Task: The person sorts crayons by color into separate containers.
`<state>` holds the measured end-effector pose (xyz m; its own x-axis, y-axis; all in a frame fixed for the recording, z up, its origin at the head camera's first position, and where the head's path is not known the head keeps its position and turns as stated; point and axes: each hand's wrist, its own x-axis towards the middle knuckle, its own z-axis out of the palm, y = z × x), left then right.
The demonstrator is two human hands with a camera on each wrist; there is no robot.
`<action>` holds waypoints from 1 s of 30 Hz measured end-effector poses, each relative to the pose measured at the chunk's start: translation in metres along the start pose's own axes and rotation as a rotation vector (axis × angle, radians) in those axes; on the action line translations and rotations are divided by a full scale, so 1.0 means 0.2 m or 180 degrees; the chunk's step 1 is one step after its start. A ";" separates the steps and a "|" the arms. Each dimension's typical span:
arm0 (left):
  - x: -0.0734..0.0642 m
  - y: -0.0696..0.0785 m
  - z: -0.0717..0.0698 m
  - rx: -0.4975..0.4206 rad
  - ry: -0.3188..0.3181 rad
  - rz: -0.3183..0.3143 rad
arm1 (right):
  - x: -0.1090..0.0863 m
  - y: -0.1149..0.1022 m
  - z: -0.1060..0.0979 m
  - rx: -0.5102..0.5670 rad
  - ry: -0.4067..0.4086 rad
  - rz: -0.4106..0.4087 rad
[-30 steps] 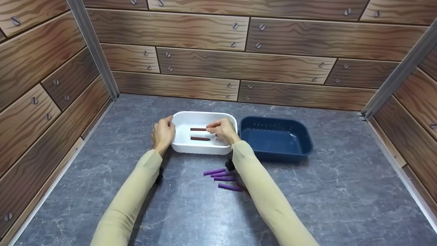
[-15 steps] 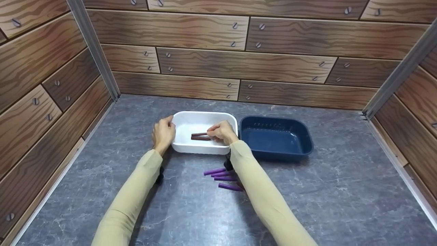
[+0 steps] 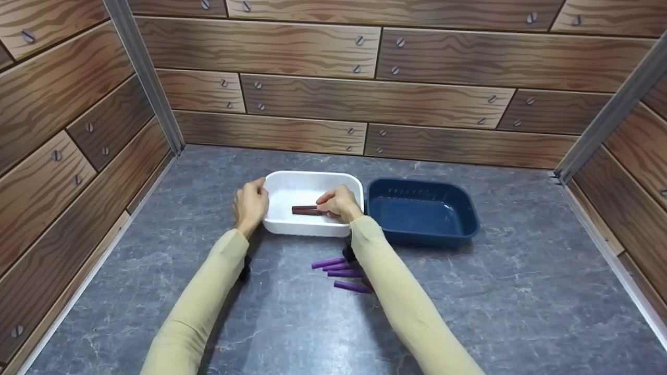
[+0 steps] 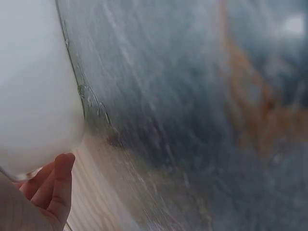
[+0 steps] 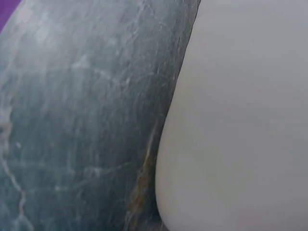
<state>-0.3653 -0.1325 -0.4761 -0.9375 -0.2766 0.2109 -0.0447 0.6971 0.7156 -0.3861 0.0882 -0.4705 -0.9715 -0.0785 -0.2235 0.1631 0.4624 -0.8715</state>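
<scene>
Left hand (image 3: 251, 204) grips the left end of the white tray (image 3: 305, 228); left wrist cam has its fingertips (image 4: 63, 168) on the tray's outside. Probably a brace so the tray doesn't skid. Right hand (image 3: 337, 203) is inside the tray toward its right end, fingers curled, and looks to be pinching the far brown stick (image 3: 304, 208) by its right end. Exact contact is hidden; right wrist cam mostly gets tray side and tabletop (image 5: 96, 120). End grip likely leaves room to lay it against the near brown stick (image 3: 305, 212). Both are low in the tray, about mid-tray, side by side along its length; can't tell if they touch. Just right of the tray: blue bin (image 3: 432, 240). Near side of the tray: four purple sticks (image 3: 344, 273), loosely bunched, partly hidden by the right sleeve (image 3: 406, 291), presumably parked there for easy reach. Beyond the tray: wood-print panels (image 3: 307, 99).
</scene>
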 end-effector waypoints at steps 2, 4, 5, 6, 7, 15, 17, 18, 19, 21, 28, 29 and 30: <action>0.00 0.00 0.00 0.0005 -0.0001 -0.0005 | 0.00 0.00 0.00 -0.0036 0.0007 0.0002; 0.00 0.01 0.00 0.0014 -0.0013 -0.0027 | 0.00 0.00 -0.01 -0.0084 0.0020 0.0011; 0.00 0.01 0.00 0.0016 -0.0021 -0.0037 | 0.00 0.00 -0.01 -0.0103 0.0026 0.0016; 0.00 0.01 0.00 0.0020 -0.0031 -0.0042 | 0.00 0.00 -0.01 -0.0122 0.0036 0.0019; 0.00 0.01 0.01 0.0024 -0.0038 -0.0047 | 0.00 0.00 -0.01 -0.0131 0.0044 0.0023; 0.01 0.02 0.01 0.0032 -0.0022 0.0016 | 0.01 0.01 -0.02 0.0154 -0.0049 0.0054; 0.01 0.01 0.01 0.0041 -0.0016 0.0012 | 0.01 0.01 -0.02 0.0297 -0.0101 0.0077; 0.01 0.01 0.01 0.0048 -0.0018 0.0012 | 0.01 0.00 -0.02 0.0341 -0.0106 0.0085; 0.01 0.01 0.01 0.0054 -0.0021 0.0015 | 0.01 0.00 -0.02 0.0373 -0.0103 0.0087; 0.01 0.01 0.02 0.0066 -0.0013 0.0021 | 0.01 0.00 -0.02 0.0352 -0.0072 0.0036; 0.00 0.01 0.01 0.0045 0.0037 0.0061 | -0.03 -0.02 -0.05 0.0380 -0.0127 -0.0364; 0.00 0.00 0.01 0.0045 0.0045 0.0072 | -0.04 -0.02 -0.06 0.0398 -0.0160 -0.0417; 0.00 0.00 0.01 0.0044 0.0051 0.0085 | -0.05 -0.03 -0.06 0.0400 -0.0190 -0.0471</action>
<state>-0.3653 -0.1311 -0.4770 -0.9328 -0.2683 0.2406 -0.0246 0.7134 0.7003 -0.3784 0.0976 -0.4579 -0.9752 -0.1914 -0.1111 0.0431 0.3284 -0.9436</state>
